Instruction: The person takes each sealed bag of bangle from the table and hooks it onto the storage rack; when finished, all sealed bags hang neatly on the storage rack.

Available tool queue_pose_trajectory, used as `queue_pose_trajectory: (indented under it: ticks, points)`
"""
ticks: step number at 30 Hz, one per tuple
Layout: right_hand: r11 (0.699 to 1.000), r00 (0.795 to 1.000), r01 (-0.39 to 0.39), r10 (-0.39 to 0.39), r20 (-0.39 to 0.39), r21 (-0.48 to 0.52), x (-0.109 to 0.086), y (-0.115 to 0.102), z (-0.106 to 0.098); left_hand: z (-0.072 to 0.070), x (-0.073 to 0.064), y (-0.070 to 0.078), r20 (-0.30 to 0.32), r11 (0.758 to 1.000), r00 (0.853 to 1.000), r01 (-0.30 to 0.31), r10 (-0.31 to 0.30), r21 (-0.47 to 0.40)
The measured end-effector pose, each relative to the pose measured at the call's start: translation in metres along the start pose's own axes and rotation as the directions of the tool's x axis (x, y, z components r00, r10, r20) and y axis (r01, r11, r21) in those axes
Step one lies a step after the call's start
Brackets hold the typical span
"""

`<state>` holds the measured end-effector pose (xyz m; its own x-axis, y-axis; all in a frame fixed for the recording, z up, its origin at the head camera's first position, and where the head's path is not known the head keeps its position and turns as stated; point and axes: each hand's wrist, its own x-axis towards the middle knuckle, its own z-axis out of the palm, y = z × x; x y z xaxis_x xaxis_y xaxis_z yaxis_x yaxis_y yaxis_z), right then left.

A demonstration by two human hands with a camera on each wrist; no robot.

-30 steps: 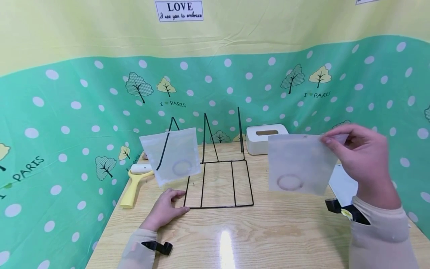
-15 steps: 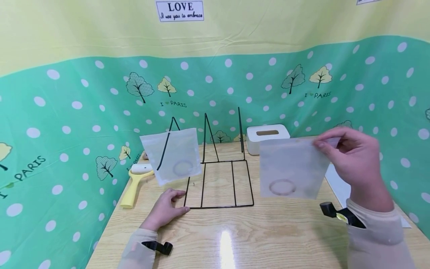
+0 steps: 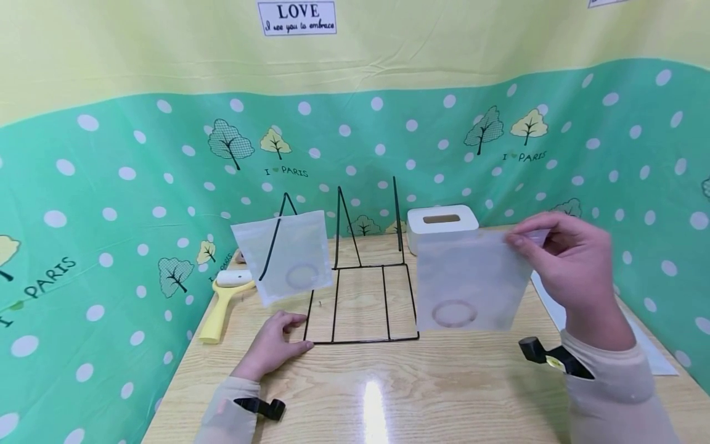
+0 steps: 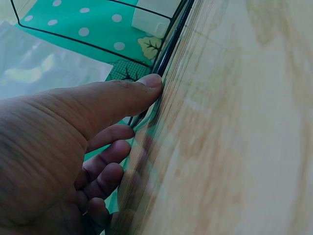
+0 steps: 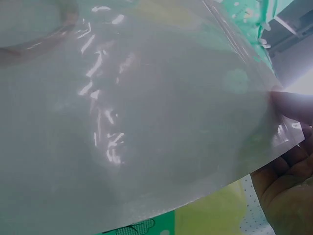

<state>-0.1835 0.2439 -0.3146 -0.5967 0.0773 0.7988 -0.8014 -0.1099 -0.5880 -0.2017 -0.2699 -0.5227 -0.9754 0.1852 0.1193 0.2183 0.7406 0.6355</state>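
Note:
My right hand (image 3: pixel 577 271) pinches the upper right corner of a frosted, translucent flat bag (image 3: pixel 471 277), which hangs above the table. Inside, near its bottom, a ring-shaped thing like a bangle (image 3: pixel 453 313) shows through. The right wrist view has the bag's sheet (image 5: pixel 161 122) filling most of it, thumb (image 5: pixel 293 105) at its edge. My left hand (image 3: pixel 274 345) grips the front left corner of a black wire rack (image 3: pixel 360 341), thumb (image 4: pixel 146 85) on the front wire. A second frosted bag (image 3: pixel 291 246) with a similar ring stands tilted in the rack's left slot.
Left of the rack lies a yellow-handled lint roller (image 3: pixel 222 308) with a white roll. A white tissue box (image 3: pixel 444 216) stands behind, partly covered by the held bag. Along the table's right side lies a pale flat sheet (image 3: pixel 646 345). A patterned curtain (image 3: pixel 355 135) encloses the table.
My right hand has moved left and slightly down with the bag, which now overlaps the rack's right edge in the head view. The left hand, rack and standing bag have stayed put.

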Motion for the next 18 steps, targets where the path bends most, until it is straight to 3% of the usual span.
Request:
queue_pose_trajectory:
  ticks: [18]
  points:
    - [0.999,0.999,-0.018,0.02,0.034,-0.038,-0.006,0.006,0.023,0.001,0.001,-0.003,0.003,1.0,1.0,0.017,-0.017,0.001]
